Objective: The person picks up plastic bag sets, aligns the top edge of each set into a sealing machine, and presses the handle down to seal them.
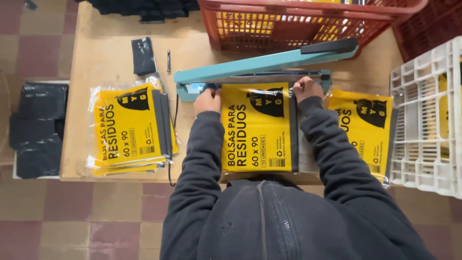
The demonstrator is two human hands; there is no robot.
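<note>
A clear packet with a yellow printed card and black bags inside (257, 130) lies in front of me on the wooden table (103, 53). My left hand (207, 100) pinches its top left corner, and my right hand (306, 88) pinches its top right corner. Both hold the packet's open end against the bar of a teal heat sealer (255, 67), whose arm with a black handle is raised at an angle.
A stack of similar yellow packets (127, 129) lies at the left and another yellow packet (365, 125) at the right. A red plastic basket (298, 21) stands behind the sealer, a white crate (426, 120) at the right. Black folded bags (143, 55) lie at the back left.
</note>
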